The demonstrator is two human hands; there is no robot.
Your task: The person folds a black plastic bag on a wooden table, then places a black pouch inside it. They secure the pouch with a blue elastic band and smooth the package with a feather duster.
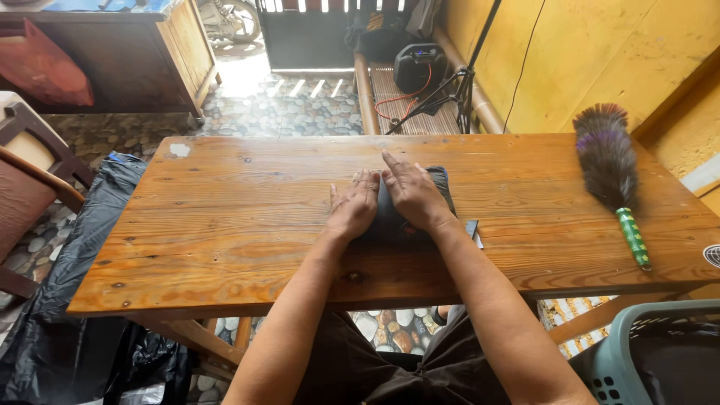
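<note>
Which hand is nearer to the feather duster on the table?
The right hand. It lies flat on the dark cloth, on the side towards the duster. The left hand lies beside it, farther from the duster.

A single head-worn camera looks steeply down and forward from above the person's own forearms, close over the wooden table [225,225]. The left hand [352,206] and right hand [412,196] sit at frame centre; beyond them, the view reaches the pebbled floor [292,105].
</note>
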